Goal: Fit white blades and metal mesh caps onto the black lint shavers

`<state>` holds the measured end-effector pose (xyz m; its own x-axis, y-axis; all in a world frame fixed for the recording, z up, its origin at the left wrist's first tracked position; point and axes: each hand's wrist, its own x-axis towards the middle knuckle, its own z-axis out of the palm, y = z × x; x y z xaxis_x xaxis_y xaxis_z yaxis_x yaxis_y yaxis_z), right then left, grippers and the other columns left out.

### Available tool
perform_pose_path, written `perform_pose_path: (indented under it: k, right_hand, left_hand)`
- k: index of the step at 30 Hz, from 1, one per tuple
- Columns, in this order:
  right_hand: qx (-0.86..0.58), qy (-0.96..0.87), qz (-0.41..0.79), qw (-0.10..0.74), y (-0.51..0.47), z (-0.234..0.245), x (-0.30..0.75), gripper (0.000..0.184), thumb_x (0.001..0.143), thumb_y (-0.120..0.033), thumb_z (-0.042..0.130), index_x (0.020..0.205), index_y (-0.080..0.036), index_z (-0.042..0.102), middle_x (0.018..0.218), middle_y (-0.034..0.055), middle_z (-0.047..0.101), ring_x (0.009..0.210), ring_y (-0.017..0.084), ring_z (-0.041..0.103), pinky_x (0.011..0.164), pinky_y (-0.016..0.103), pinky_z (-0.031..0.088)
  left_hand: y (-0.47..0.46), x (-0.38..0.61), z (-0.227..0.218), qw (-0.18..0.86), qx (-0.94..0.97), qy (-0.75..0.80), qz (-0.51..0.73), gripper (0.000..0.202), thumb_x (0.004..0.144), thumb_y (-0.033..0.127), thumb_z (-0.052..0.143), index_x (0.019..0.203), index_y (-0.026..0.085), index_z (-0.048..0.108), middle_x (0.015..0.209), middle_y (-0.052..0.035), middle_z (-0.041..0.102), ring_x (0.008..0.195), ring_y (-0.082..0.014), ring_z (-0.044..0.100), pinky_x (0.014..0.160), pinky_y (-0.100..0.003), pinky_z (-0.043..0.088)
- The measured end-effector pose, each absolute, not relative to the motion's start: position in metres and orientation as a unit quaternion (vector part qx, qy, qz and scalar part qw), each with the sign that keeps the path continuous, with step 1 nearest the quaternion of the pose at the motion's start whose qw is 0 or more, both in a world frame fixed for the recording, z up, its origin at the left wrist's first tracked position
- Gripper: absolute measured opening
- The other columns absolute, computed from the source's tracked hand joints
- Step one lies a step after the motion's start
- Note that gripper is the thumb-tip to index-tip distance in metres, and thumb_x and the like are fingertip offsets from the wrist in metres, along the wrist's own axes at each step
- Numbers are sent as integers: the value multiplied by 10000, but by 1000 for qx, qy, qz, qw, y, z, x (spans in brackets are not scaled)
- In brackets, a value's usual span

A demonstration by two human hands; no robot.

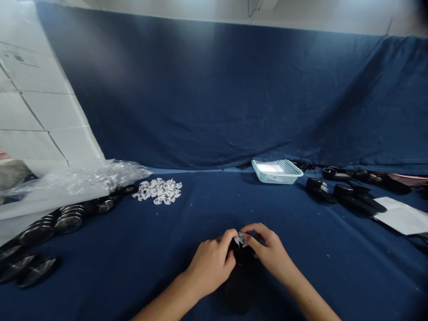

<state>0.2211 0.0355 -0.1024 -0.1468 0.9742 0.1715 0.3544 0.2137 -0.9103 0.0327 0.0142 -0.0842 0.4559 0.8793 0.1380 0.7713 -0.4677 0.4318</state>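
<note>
My left hand [210, 263] and my right hand [269, 252] meet near the front middle of the blue-clothed table. Together they grip a black elongated object [239, 285] that lies between them, pointing toward me. Their fingertips pinch a small white sticker-like piece [240, 240] at its far end. Both hands are closed around it.
A pile of small white pieces [159, 191] lies at mid-left. Dark round discs [67, 220] run along the left under a clear plastic bag [76, 180]. A pale blue basket [277, 171] sits at the back right, with more black objects [347, 194] and white paper [403, 216] to the right.
</note>
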Motion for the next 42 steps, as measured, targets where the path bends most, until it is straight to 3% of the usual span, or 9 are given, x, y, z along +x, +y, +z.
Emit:
perform_pose_path:
  k: [6, 11, 15, 22, 27, 32, 37, 42]
  right_hand:
    - [-502, -631, 414, 422, 36, -108, 222, 295, 878, -455, 520, 949, -213, 673, 867, 48, 599, 622, 158, 552, 474, 258, 472]
    - [-497, -615, 453, 413, 39, -110, 224, 265, 888, -438, 495, 883, -211, 631, 675, -8, 508, 562, 142, 513, 493, 257, 474]
    - [-493, -612, 463, 410, 38, -109, 224, 244, 889, -422, 491, 840, -211, 604, 675, -11, 478, 582, 145, 498, 501, 254, 474]
    - [-507, -656, 370, 421, 28, -99, 220, 296, 906, -461, 470, 877, -213, 628, 1099, 85, 543, 833, 202, 567, 568, 266, 487]
    - [-522, -685, 319, 395, 22, -92, 218, 309, 925, -454, 425, 862, -226, 624, 1150, 87, 523, 989, 238, 565, 705, 313, 477]
    - [-535, -691, 305, 378, 23, -94, 219, 274, 912, -428, 432, 838, -236, 613, 1244, 82, 462, 1112, 257, 531, 706, 309, 466]
    - [-526, -701, 287, 386, 23, -94, 220, 229, 923, -369, 425, 833, -238, 590, 1182, 76, 488, 1244, 239, 433, 950, 353, 393]
    - [-512, -699, 307, 393, 22, -92, 220, 226, 928, -356, 417, 837, -233, 584, 1135, 75, 511, 1256, 231, 412, 982, 352, 362]
  left_hand:
    - [14, 33, -84, 146, 843, 482, 187, 380, 861, 132, 431, 1212, 277, 415, 1029, -16, 684, 875, -216, 683, 748, -296, 514]
    - [14, 33, -86, 148, 843, 482, 188, 433, 852, 124, 435, 1251, 288, 399, 1034, -18, 688, 878, -228, 688, 756, -323, 530]
    - [14, 33, -85, 148, 844, 477, 195, 451, 858, 122, 429, 1276, 290, 398, 1091, -24, 679, 917, -227, 685, 794, -333, 536]
    - [13, 33, -84, 144, 850, 467, 196, 488, 860, 119, 426, 1318, 282, 392, 1141, -42, 662, 980, -234, 671, 847, -359, 538]
    - [14, 33, -84, 138, 854, 464, 189, 509, 859, 111, 416, 1334, 286, 375, 1159, -45, 649, 993, -249, 667, 849, -390, 543]
    - [15, 32, -84, 134, 857, 462, 183, 501, 855, 113, 411, 1324, 285, 367, 1163, -41, 643, 980, -267, 668, 823, -424, 548]
    - [14, 33, -82, 135, 857, 462, 183, 456, 863, 120, 416, 1283, 296, 404, 1107, -24, 658, 941, -249, 676, 790, -391, 549]
    - [13, 33, -82, 139, 855, 464, 185, 455, 866, 122, 423, 1291, 283, 409, 1106, -32, 667, 957, -222, 673, 815, -342, 540]
